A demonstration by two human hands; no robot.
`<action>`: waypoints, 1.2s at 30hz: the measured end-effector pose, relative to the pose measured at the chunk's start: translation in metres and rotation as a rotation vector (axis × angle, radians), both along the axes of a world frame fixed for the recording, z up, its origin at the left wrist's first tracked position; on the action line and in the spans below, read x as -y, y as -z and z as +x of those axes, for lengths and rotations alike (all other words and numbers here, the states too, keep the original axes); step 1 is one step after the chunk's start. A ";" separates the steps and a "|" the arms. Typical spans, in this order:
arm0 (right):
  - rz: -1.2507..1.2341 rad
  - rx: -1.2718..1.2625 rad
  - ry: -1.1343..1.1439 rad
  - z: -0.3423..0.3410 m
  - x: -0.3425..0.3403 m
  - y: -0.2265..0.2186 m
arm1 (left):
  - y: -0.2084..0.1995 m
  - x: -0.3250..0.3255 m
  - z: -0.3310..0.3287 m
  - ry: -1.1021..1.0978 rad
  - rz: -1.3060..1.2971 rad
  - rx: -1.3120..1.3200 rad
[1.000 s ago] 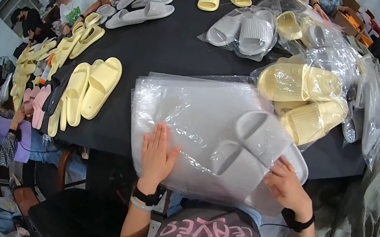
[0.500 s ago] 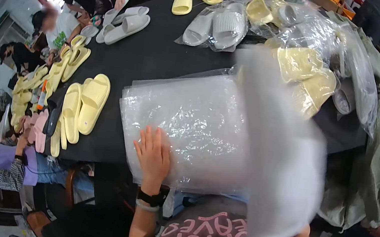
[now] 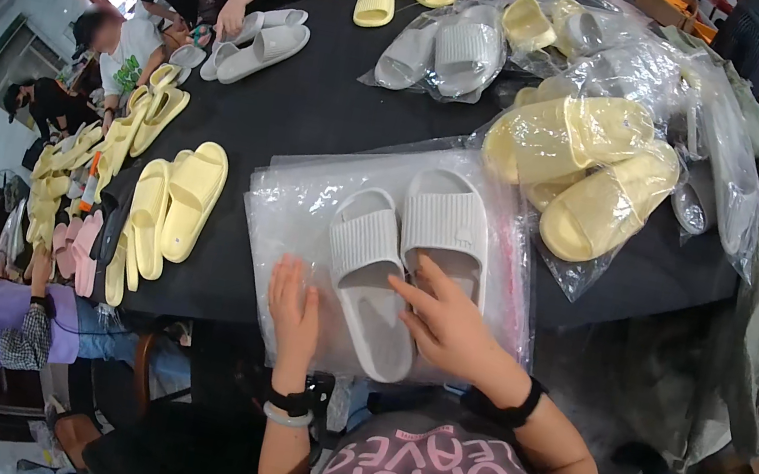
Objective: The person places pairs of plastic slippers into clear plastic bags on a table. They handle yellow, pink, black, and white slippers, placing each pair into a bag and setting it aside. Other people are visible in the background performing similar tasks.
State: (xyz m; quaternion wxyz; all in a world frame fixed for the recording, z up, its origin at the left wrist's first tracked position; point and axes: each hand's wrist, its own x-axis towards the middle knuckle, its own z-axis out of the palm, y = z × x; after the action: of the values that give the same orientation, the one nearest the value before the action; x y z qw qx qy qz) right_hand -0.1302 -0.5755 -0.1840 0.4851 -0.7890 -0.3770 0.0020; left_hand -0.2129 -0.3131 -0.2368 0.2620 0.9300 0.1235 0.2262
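Grey slippers: the pair (image 3: 364, 240) is lying straps up on a stack of clear bags (image 3: 295, 210); the open toes are pointing toward eleven and twelve o'clock; from the left hand (image 3: 293, 311) the pair is sitting at two o'clock, just beside it; from the right hand (image 3: 447, 326) it is spreading toward ten and eleven, partly beneath the fingers
Left hand: resting flat on the bags, fingers pointing toward twelve, grasping nothing
Right hand: reaching in from five o'clock, fingers spreading over the inner edges of both slippers, not closing around either
Hands: staying apart, the left slipper lying between them
Since half a second ago: the pair is now lying flat and sharp, the blurred grey shape no longer standing over the stack's right part; the right hand, mostly hidden then, is now showing whole; the left hand is keeping its place
Black desk (image 3: 300, 111): bagged yellow slippers (image 3: 602, 215) are lying between one and two o'clock of the grey pair; bagged grey slippers (image 3: 470, 53) at twelve; bare yellow slippers (image 3: 193, 204) at nine
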 end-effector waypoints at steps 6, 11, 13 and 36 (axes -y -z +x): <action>0.069 -0.074 0.221 -0.007 0.064 -0.006 | -0.077 0.049 -0.009 0.308 -0.073 -0.042; 0.143 -0.253 0.296 0.001 0.064 0.034 | -0.097 0.104 0.027 0.435 0.147 -0.117; 0.168 -0.286 0.284 0.001 0.061 0.038 | -0.098 0.113 0.040 0.413 0.246 -0.154; 0.129 -0.354 0.258 0.003 0.064 0.040 | -0.098 -0.326 0.097 -0.268 0.297 -0.018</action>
State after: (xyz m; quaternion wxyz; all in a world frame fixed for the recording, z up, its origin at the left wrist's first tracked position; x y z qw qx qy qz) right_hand -0.1270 -0.6390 -0.2241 0.5895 -0.7853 -0.1814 0.0540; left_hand -0.1164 0.0127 -0.1392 0.0885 0.9357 0.2138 0.2664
